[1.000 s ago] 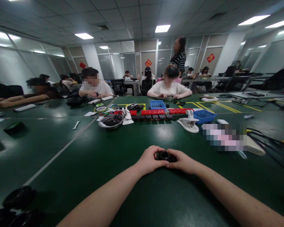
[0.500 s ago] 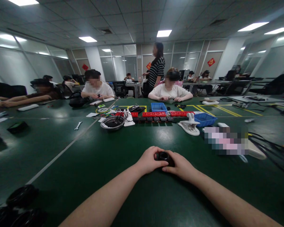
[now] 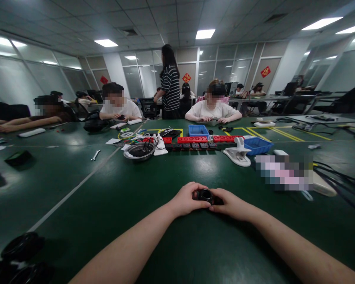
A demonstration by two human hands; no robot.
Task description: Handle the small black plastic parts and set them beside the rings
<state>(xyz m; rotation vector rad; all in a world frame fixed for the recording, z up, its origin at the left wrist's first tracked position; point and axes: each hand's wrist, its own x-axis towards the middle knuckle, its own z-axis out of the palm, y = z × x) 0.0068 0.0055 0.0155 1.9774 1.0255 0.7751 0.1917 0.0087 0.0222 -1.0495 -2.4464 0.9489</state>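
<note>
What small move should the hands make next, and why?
Perhaps turn the glossy black round part slightly with the right hand while the left hand steadies it: both hands curl around it from opposite sides, and its round opening shows between them.

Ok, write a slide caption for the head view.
Left hand and right hand around a black round-mouthed part at a green table.

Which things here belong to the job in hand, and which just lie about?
In hand:
black round part, between left grip and right grip
perhaps black pieces, lower left

Apparently lying about:
wrench
metal bowl
blue trays
white clip
</note>
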